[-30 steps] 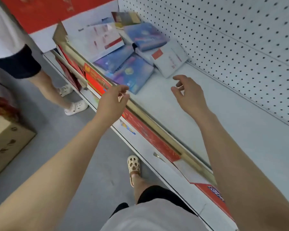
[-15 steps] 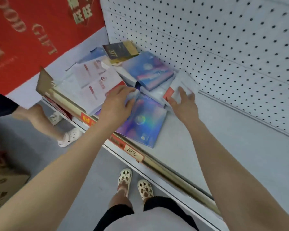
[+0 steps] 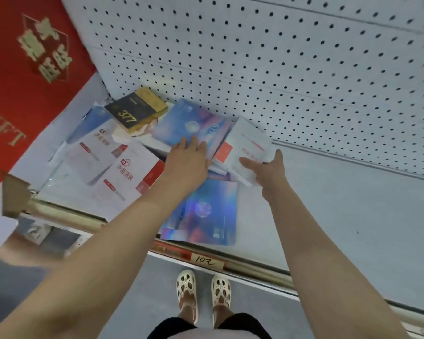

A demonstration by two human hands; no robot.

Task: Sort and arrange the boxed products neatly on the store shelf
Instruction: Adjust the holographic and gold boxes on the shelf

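Observation:
Flat boxes lie jumbled at the left end of the grey shelf (image 3: 340, 216). My left hand (image 3: 187, 162) rests with straight fingers on a blue iridescent box (image 3: 194, 123) at the back. My right hand (image 3: 267, 170) grips the near edge of a white box with a coral patch (image 3: 245, 148), thumb on top and fingers spread. A second blue iridescent box (image 3: 206, 214) lies flat near the shelf's front edge, between my forearms. Several white boxes with red marks (image 3: 123, 172) lie to the left. A black-and-gold box marked 377 (image 3: 136, 108) sits in the back corner.
White pegboard (image 3: 279, 69) backs the shelf. A red gift banner (image 3: 22, 81) hangs at left. A price strip with a handwritten tag (image 3: 206, 260) runs along the front rail. A brown cardboard corner (image 3: 14, 196) sticks out at far left. Grey floor lies below.
Both hands have reached further into the pile. The left moved from the front boxes onto the back blue box; the right closed on the white coral-patched box's edge.

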